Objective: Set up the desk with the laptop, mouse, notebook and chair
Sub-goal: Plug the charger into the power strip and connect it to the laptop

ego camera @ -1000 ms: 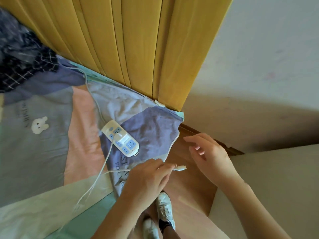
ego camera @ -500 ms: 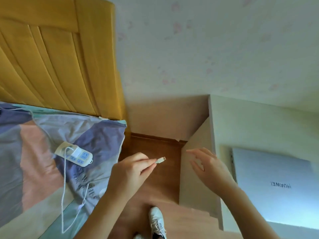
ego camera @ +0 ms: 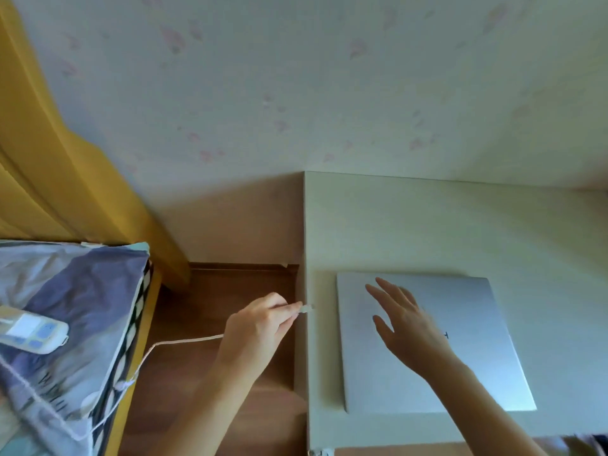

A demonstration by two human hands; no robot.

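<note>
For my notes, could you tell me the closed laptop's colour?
Silver-grey laptop, shown in the head view.

Soft, even daylight, faint shadow beside the desk point(ego camera: 427, 225), wide-angle bending at the edges, slight motion blur throughout.

To my left a white power strip point(ego camera: 31, 330) lies on the patchwork bedsheet point(ego camera: 75, 297), its white cable point(ego camera: 171, 343) trailing off the bed over the wooden floor point(ego camera: 214, 297). A yellow padded headboard point(ego camera: 59, 179) stands against the pale floral wallpaper point(ego camera: 296, 80).
</note>
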